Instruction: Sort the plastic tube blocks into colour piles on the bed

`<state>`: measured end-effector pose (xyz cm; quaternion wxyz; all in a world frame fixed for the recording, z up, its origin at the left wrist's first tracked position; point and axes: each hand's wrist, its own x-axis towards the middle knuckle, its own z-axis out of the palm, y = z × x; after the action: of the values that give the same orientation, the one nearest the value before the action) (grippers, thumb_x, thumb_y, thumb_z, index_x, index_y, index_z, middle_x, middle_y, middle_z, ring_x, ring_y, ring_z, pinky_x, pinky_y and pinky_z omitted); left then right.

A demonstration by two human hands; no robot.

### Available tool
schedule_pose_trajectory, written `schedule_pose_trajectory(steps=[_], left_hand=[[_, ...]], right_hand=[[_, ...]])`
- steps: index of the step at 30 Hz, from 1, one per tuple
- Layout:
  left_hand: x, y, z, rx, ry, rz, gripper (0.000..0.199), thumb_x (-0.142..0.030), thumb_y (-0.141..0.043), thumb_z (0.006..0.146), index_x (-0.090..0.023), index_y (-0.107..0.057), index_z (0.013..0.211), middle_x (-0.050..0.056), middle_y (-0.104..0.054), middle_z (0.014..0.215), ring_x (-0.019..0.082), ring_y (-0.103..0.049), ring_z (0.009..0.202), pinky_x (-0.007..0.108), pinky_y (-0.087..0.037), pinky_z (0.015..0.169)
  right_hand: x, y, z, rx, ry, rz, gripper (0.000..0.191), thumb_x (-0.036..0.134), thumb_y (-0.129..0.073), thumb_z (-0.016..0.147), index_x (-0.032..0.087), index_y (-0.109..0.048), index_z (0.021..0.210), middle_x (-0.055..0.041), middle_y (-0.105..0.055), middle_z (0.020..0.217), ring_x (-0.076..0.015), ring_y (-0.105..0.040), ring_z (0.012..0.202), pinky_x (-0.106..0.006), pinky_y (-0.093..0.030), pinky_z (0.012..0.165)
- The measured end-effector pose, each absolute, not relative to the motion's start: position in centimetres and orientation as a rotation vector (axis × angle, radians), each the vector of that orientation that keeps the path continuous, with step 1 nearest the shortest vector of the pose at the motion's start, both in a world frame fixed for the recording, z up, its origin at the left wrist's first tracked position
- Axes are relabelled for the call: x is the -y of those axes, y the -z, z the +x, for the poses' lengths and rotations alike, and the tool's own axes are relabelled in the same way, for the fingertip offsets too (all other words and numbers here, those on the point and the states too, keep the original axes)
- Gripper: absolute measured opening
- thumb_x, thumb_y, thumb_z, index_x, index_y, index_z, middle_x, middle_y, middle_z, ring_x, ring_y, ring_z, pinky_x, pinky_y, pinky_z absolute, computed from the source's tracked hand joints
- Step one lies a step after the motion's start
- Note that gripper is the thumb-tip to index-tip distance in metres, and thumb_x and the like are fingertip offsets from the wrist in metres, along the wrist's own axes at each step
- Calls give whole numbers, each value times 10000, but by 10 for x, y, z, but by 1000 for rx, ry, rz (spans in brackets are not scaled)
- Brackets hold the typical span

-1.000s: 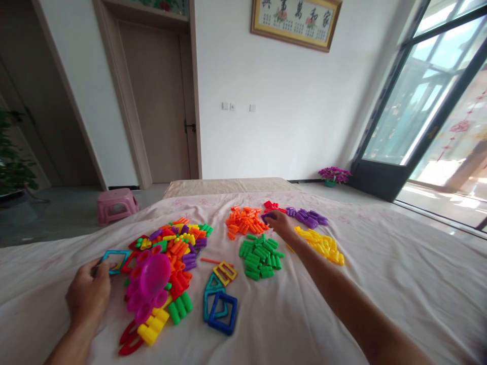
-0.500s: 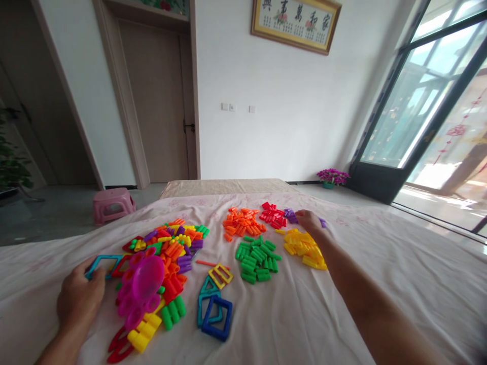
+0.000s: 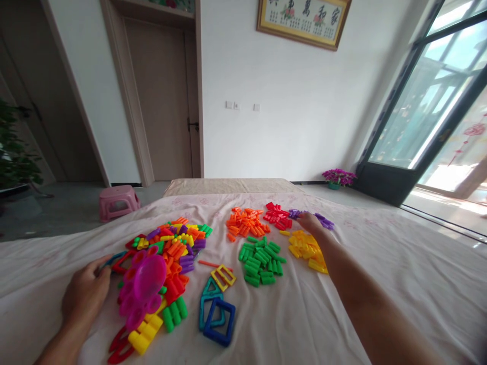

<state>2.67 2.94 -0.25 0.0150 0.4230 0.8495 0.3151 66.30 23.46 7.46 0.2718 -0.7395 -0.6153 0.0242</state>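
Note:
At the left, my left hand (image 3: 87,289) is closed on the edge of a blue magnetic tile (image 3: 116,258), seen nearly edge-on beside a red tile frame (image 3: 124,263). A mixed heap of coloured plastic blocks (image 3: 177,251) lies just right of it, with a magenta flower-shaped plastic piece (image 3: 150,278) on its near side. Farther off, my right hand (image 3: 310,223) reaches to the purple blocks (image 3: 323,221), which show on both sides of it. Its fingertips are mostly hidden, so what they hold cannot be seen. Yellow blocks (image 3: 306,247) lie just below that hand.
Orange blocks (image 3: 247,222), red blocks (image 3: 277,217) and green blocks (image 3: 262,261) lie in separate piles on the cloth (image 3: 289,324). Nearer are a dark blue square tile (image 3: 231,324) and a yellow tile (image 3: 223,277). A pink stool (image 3: 119,200) stands beyond the left edge.
The blue tile in my left hand has tipped from showing its open frame to nearly edge-on. My right hand stays at the purple blocks, more of which now show to its right.

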Motion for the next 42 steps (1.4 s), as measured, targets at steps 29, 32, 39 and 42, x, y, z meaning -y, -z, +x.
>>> schedule_pose_trajectory(steps=[29, 32, 39, 42], left_hand=[[-31, -6, 39, -2597, -988, 1207, 442, -360, -357, 899, -240, -689, 1166, 101, -696, 1117, 286, -644, 952, 347, -460, 746], [-31, -6, 38, -2599, -994, 1209, 439, -350, -369, 894, -234, -695, 1164, 104, -698, 1117, 281, -643, 942, 340, -456, 734], [-29, -8, 36, -2600, -972, 1229, 444, -359, -369, 900, -224, -696, 1167, 110, -699, 1054, 260, -631, 839, 324, -442, 667], [-29, -9, 36, -2576, -965, 1234, 437, -359, -383, 898, -222, -690, 1178, 109, -702, 1024, 246, -621, 792, 317, -435, 649]], right_hand=[[-100, -51, 334, 2613, -330, -1029, 448, 414, -728, 816, 236, -615, 1211, -79, -641, 1167, -227, -604, 1080, -301, -470, 857], [-99, -45, 329, 2569, -363, -1025, 404, 402, -750, 794, 209, -622, 1126, -72, -650, 1106, -219, -620, 1017, -288, -466, 809], [-96, -57, 337, 2424, -648, -984, 214, 332, -726, 816, 230, -669, 995, 8, -707, 951, -148, -637, 824, -216, -430, 674], [-109, -70, 352, 2305, -677, -980, 207, 270, -692, 839, 219, -696, 1039, -11, -721, 991, -144, -645, 847, -214, -449, 717]])
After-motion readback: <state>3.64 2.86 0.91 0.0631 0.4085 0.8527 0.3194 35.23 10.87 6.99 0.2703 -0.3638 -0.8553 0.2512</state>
